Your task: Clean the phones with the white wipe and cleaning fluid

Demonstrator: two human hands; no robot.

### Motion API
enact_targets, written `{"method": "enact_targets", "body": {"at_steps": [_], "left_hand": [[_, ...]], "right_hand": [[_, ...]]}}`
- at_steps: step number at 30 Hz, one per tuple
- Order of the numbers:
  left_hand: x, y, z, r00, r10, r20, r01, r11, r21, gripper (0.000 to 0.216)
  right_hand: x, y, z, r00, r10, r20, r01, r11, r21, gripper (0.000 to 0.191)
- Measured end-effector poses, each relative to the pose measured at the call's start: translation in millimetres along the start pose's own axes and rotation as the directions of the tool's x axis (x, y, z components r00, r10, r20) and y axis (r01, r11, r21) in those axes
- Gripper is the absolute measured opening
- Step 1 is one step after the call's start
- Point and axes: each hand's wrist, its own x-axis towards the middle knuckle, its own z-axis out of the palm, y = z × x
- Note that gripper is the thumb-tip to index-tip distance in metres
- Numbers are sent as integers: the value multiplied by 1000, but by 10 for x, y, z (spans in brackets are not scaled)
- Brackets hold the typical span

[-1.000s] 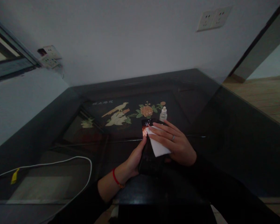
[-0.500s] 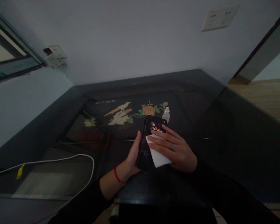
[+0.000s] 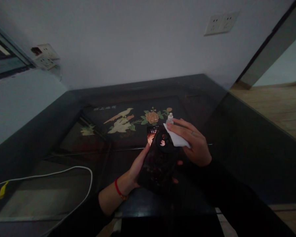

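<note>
A dark smartphone (image 3: 158, 168) with a round camera bump (image 3: 164, 141) facing up lies in my left hand (image 3: 139, 164). My left thumb runs along its left edge, and fingertips show past its right edge. My right hand (image 3: 194, 141) presses a folded white wipe (image 3: 179, 139) between its fingers, beside the upper right corner of the phone. A lit screen (image 3: 151, 132) showing a clock peeks out past the phone's upper left edge; I cannot tell if it is a second phone or a reflection. Just behind my right fingertips stands a small clear bottle (image 3: 170, 118) with a white cap.
The glossy black table (image 3: 199, 92) carries an inlaid picture of birds (image 3: 120, 125) and flowers. A white cable (image 3: 90, 177) with a yellow tag (image 3: 3, 190) curves across the left side. Wall sockets (image 3: 222, 23) are on the wall behind.
The wipe and my right hand have moved off the phone's back to its upper right edge. The phone sits slightly lower and tilted, and the lit screen now shows behind it.
</note>
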Motion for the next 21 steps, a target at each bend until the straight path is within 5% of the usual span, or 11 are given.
{"method": "enact_targets", "body": {"at_steps": [7, 12, 16, 21], "left_hand": [[-3, 72, -7, 992, 119, -34, -121, 992, -47, 76], [25, 132, 26, 927, 288, -240, -315, 945, -87, 63], [49, 121, 35, 904, 249, -348, -304, 946, -114, 62], [99, -13, -16, 900, 180, -396, -259, 953, -157, 58]], "right_hand": [[-19, 34, -5, 999, -34, 6, 35, 999, -30, 60], [-51, -47, 53, 987, -154, 47, 155, 988, -22, 52], [-84, -211, 146, 948, -294, 123, 278, 952, 130, 39], [-87, -298, 239, 972, -216, 96, 211, 976, 59, 40]]}}
